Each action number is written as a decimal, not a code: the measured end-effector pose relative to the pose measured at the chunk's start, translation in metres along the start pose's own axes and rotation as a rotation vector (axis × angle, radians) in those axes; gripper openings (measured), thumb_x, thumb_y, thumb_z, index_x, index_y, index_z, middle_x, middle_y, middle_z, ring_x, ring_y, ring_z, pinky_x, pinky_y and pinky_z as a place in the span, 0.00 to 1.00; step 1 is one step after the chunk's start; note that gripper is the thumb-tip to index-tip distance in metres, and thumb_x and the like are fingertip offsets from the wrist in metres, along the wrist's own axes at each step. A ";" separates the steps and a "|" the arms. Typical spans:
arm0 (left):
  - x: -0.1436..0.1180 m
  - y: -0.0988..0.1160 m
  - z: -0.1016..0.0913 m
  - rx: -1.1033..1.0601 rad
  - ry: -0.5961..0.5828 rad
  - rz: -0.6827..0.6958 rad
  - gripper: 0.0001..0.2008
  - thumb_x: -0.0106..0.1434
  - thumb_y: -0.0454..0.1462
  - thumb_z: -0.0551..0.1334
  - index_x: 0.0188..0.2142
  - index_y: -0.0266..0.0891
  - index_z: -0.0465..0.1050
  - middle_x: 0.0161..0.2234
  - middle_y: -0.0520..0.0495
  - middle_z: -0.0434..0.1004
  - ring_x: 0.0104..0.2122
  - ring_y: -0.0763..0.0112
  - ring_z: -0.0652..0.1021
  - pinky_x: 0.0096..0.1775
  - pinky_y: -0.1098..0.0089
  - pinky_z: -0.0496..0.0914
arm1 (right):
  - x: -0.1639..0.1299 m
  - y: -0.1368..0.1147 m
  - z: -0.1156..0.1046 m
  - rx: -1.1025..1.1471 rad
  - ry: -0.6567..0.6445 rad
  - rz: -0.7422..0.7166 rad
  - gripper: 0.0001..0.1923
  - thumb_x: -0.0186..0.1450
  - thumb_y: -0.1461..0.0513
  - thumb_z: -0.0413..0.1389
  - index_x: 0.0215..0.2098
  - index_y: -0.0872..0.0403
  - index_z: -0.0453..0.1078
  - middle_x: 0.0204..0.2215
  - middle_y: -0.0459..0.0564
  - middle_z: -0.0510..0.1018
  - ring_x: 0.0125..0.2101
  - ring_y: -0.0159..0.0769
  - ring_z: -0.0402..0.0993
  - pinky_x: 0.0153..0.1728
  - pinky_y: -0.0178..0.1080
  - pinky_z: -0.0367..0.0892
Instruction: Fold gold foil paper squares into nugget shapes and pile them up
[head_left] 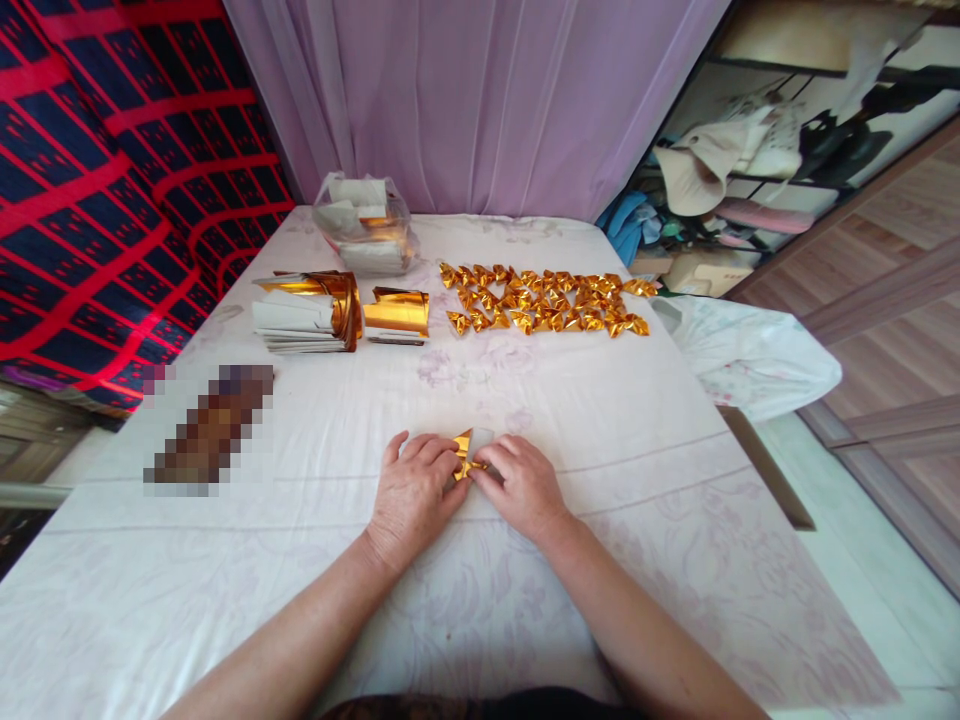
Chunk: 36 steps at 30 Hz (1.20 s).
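A small sheet of gold foil paper (466,443), partly folded and showing its grey-white back, lies on the table between my two hands. My left hand (420,478) presses on its left side, thumb and fingers closed on the foil. From the right, my right hand (523,485) pinches the near right edge with thumb and forefinger. Both hands rest low on the cloth, and their fingers cover part of the paper. Beyond them, several folded gold foil pieces (551,299) sit in rows at the back right.
A fanned stack of foil sheets (300,318) and a smaller stack (397,315) lie at the back left. Behind them stands a clear plastic bag (365,225) of sheets. A pixelated brown item (214,425) is at the left. A white bag (765,355) hangs beyond the right edge.
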<state>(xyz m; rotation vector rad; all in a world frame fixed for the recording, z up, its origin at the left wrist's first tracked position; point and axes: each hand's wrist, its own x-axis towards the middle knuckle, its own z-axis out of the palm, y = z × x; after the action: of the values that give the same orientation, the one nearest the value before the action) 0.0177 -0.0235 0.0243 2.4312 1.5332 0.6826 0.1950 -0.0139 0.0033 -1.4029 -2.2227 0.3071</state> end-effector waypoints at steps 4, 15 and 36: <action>0.000 0.000 -0.001 0.002 -0.016 -0.009 0.02 0.62 0.37 0.63 0.35 0.43 0.74 0.43 0.48 0.80 0.46 0.59 0.76 0.55 0.49 0.59 | 0.000 0.001 -0.001 0.058 -0.005 0.015 0.03 0.63 0.65 0.59 0.31 0.51 0.71 0.30 0.46 0.74 0.34 0.36 0.71 0.36 0.38 0.63; 0.002 0.002 -0.004 -0.004 -0.053 -0.034 0.01 0.60 0.36 0.64 0.34 0.43 0.74 0.44 0.49 0.79 0.46 0.59 0.76 0.55 0.48 0.59 | 0.000 0.007 -0.001 0.154 0.017 -0.008 0.09 0.64 0.69 0.53 0.32 0.51 0.71 0.30 0.47 0.74 0.34 0.36 0.71 0.36 0.37 0.64; 0.000 0.001 -0.001 -0.019 -0.052 -0.046 0.04 0.59 0.34 0.63 0.35 0.42 0.73 0.45 0.48 0.79 0.47 0.59 0.75 0.55 0.49 0.58 | -0.001 0.003 0.000 0.092 0.027 0.013 0.03 0.62 0.65 0.58 0.33 0.51 0.69 0.32 0.48 0.75 0.36 0.39 0.71 0.39 0.40 0.65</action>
<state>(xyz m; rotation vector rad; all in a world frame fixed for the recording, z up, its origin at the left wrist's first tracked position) 0.0181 -0.0238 0.0256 2.3731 1.5497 0.6180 0.1978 -0.0130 0.0020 -1.3656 -2.1508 0.3878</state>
